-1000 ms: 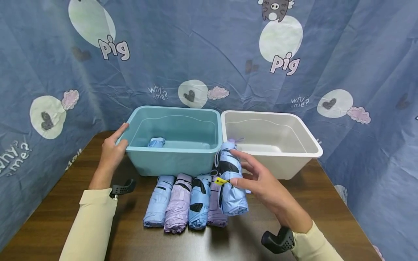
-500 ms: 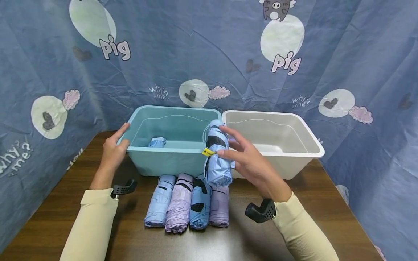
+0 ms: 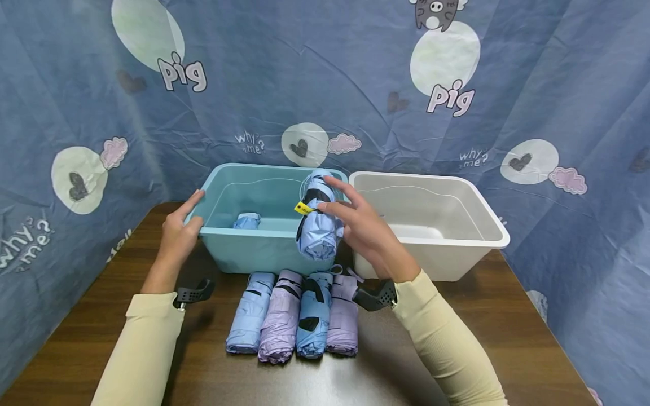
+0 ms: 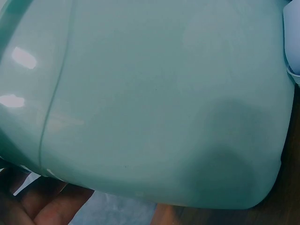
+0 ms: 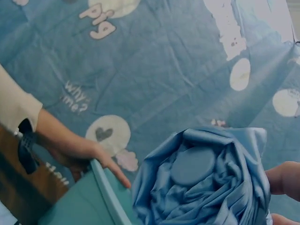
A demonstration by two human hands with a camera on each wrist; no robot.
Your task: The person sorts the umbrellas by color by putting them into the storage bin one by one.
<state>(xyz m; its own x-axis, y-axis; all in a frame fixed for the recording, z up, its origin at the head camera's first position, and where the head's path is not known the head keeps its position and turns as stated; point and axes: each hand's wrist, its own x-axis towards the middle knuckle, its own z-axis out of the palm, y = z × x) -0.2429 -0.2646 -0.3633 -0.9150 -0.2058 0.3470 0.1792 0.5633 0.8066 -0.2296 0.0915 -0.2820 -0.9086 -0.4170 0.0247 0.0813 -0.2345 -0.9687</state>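
Observation:
My right hand [image 3: 367, 228] grips a folded light blue umbrella [image 3: 318, 234] with black patches and a yellow tag [image 3: 303, 208]. The umbrella is held above the front rim of the teal bin [image 3: 264, 254], near its right end. In the right wrist view the rolled end of this umbrella [image 5: 194, 168] fills the lower middle. My left hand [image 3: 179, 234] holds the left end of the teal bin at its rim, and its fingertips [image 4: 56, 206] show under the edge in the left wrist view. Inside the bin lies another light blue umbrella [image 3: 247, 221], partly hidden by the front wall.
In front of the teal bin lies a row of folded umbrellas: light blue [image 3: 251, 313], light purple [image 3: 281, 318], darker blue [image 3: 313, 316] and purple [image 3: 343, 318]. A white bin [image 3: 431, 259] stands against the teal one on its right. Behind hangs a patterned blue curtain [image 3: 304, 84].
My right hand has carried the light blue umbrella up and left, from in front of the white bin to over the teal bin's rim. The left hand keeps its place.

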